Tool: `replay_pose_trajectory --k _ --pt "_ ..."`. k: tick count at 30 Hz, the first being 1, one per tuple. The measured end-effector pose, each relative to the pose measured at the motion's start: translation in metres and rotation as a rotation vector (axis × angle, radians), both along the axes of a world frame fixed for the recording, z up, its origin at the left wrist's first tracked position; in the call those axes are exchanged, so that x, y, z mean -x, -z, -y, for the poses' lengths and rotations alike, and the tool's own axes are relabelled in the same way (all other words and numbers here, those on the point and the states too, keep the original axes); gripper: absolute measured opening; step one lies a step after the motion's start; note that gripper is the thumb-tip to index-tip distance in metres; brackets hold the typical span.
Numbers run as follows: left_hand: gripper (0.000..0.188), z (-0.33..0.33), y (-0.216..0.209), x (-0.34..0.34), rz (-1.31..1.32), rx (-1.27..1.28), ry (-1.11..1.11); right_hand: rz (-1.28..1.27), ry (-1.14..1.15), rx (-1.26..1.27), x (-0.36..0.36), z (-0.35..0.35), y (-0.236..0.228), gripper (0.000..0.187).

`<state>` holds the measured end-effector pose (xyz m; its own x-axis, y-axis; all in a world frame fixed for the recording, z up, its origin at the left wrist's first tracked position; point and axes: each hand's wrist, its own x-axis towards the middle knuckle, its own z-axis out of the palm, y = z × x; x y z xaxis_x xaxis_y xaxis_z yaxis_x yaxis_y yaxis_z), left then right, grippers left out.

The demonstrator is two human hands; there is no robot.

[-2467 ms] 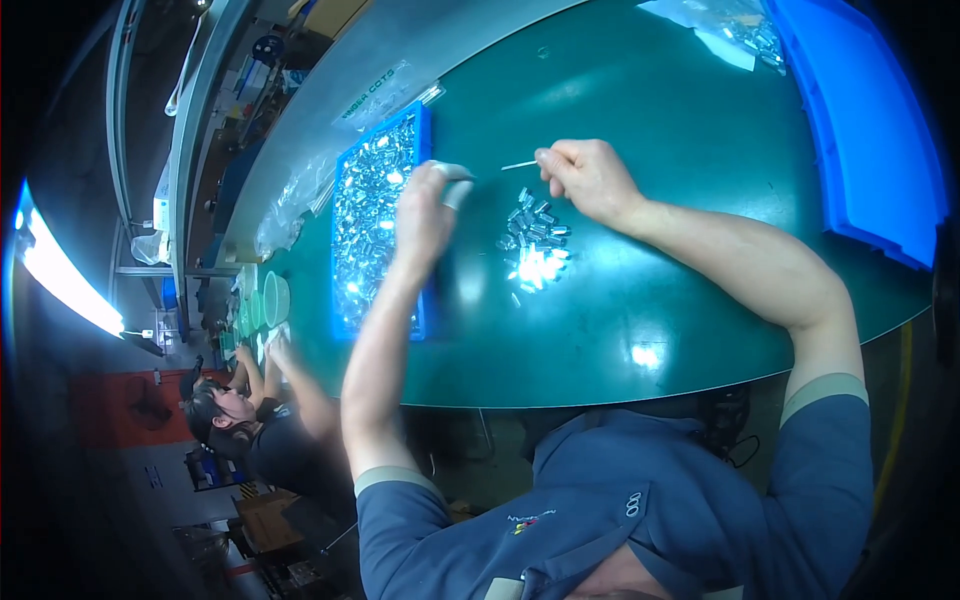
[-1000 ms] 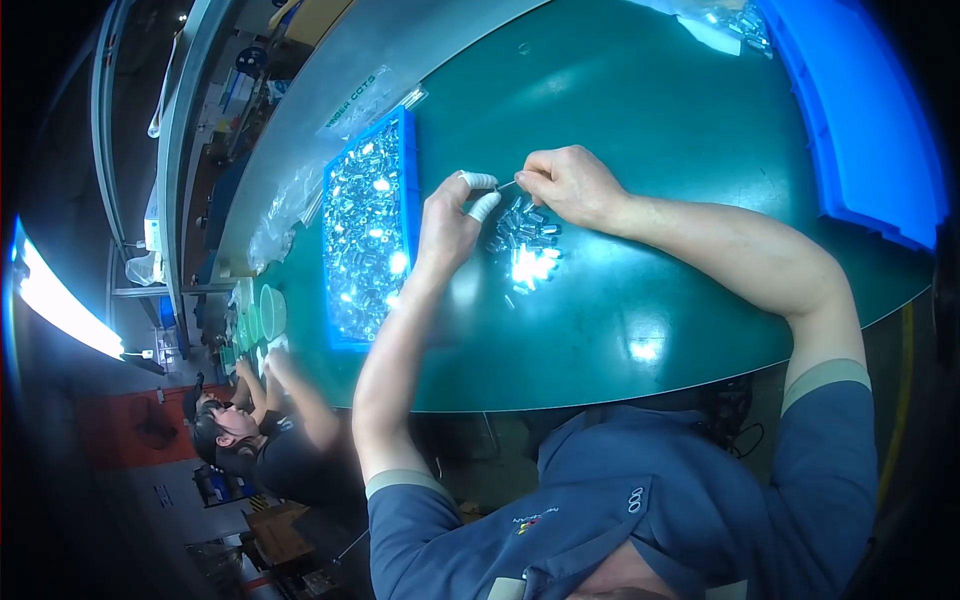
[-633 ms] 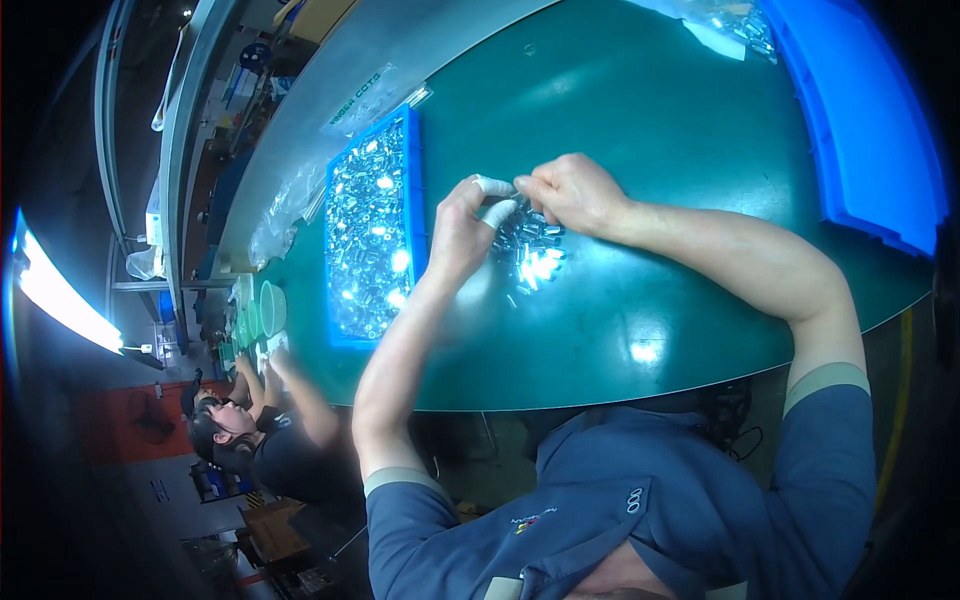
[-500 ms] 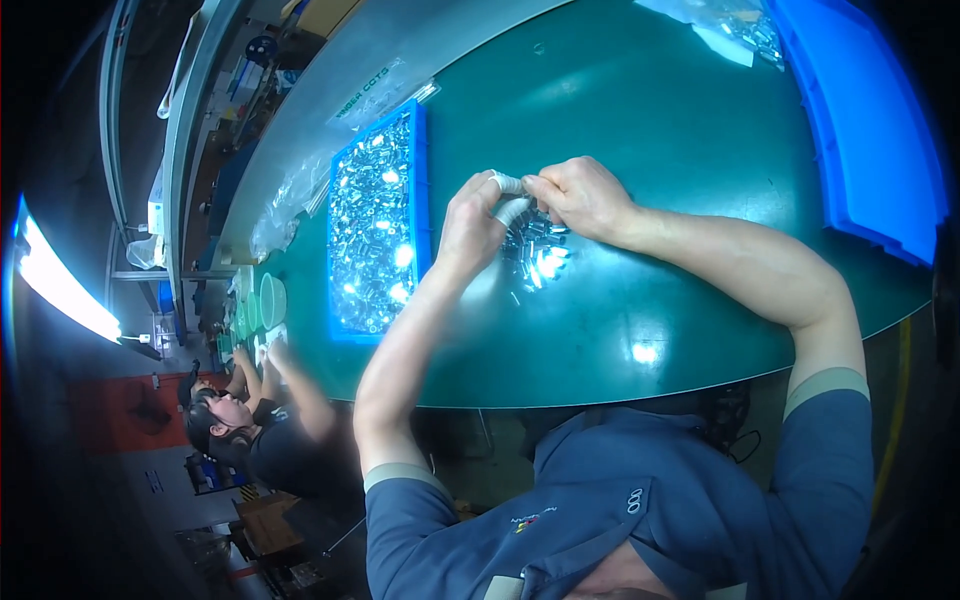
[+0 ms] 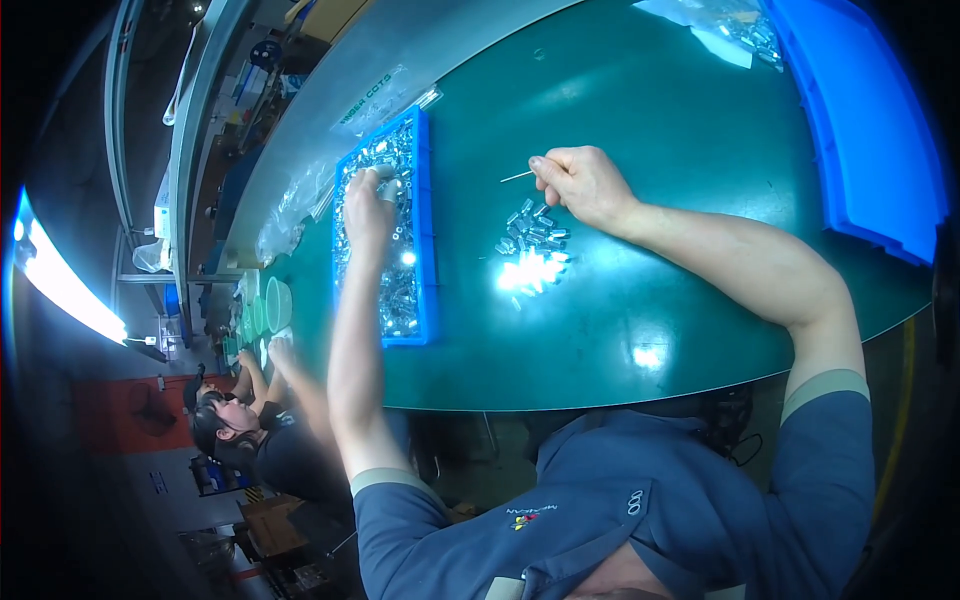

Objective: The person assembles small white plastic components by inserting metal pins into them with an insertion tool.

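My left hand [image 5: 368, 212] is over the blue tray [image 5: 424, 220], its white-covered fingertips down among many small shiny metal parts [image 5: 402, 285]. Those fingers look slightly apart, and I see nothing held between them. In my right hand [image 5: 588, 188], thumb and fingers are closed on a thin metal rod [image 5: 516, 177] that points left. Below this hand, a loose pile of short metal cylinders [image 5: 535, 232] lies on the green tabletop [image 5: 640, 300], partly washed out by glare.
A large blue bin [image 5: 860, 120] stands at the far right, beside a clear bag of metal parts [image 5: 745, 35]. Plastic bags [image 5: 292, 215] lie left of the tray. Further left, people [image 5: 255, 430] work near green baskets [image 5: 278, 303].
My left hand has left my right hand and moved left into the tray. The rod in my right hand and the pile of cylinders now show plainly.
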<state>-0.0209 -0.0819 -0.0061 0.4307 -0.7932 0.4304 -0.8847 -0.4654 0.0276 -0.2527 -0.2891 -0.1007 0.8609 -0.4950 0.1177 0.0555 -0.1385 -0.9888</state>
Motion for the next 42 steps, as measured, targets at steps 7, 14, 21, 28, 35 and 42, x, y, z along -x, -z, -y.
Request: replay_pose_trajectory --k 7,14,21,28,35,42 --pt "0.026 0.025 0.033 0.06 -0.265 -0.124 0.299 0.023 0.019 0.001 -0.004 0.0 0.003 0.042" --pt "0.017 0.053 0.047 0.097 -0.396 -0.194 0.289 0.048 0.043 -0.029 -0.003 0.0 0.003 0.039" --pt "0.013 0.046 0.055 0.098 -0.551 -0.07 0.233 0.041 0.027 -0.006 -0.001 0.0 0.001 0.036" --pt "0.011 0.033 0.051 0.102 -0.763 0.154 0.057 0.002 -0.018 0.042 0.004 -0.001 -0.001 0.034" --pt "0.014 0.029 0.047 0.103 -0.807 0.185 0.108 -0.019 -0.111 0.112 0.003 -0.001 -0.009 0.034" --pt "0.019 0.029 0.049 0.105 -0.835 0.236 0.157 0.06 -0.145 0.003 -0.004 0.001 0.005 0.029"
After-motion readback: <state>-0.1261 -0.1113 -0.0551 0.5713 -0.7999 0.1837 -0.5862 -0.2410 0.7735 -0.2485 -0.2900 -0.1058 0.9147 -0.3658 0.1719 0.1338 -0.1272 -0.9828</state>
